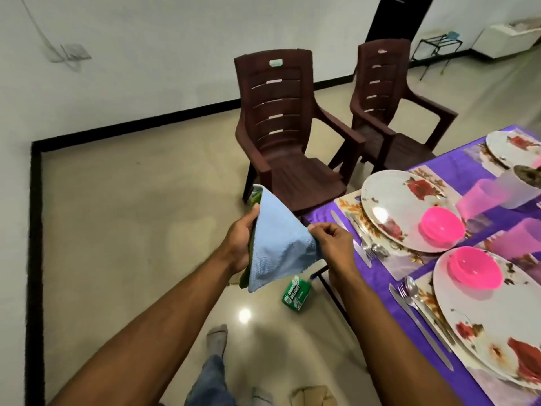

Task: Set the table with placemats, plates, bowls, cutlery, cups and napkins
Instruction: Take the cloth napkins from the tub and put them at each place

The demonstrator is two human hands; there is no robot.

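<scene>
Blue napkin (281, 244) between two hands; three plates (407, 212), two bowls (442, 227).

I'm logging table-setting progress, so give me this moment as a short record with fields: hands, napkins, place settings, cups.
left hand: left hand holds a stack of folded cloths
right hand: right hand pinches the blue napkin on top
place settings: near plate and next plate each carry a pink bowl, cutlery alongside
cups: translucent pink cups by the plates
napkins on table: none visible
</scene>
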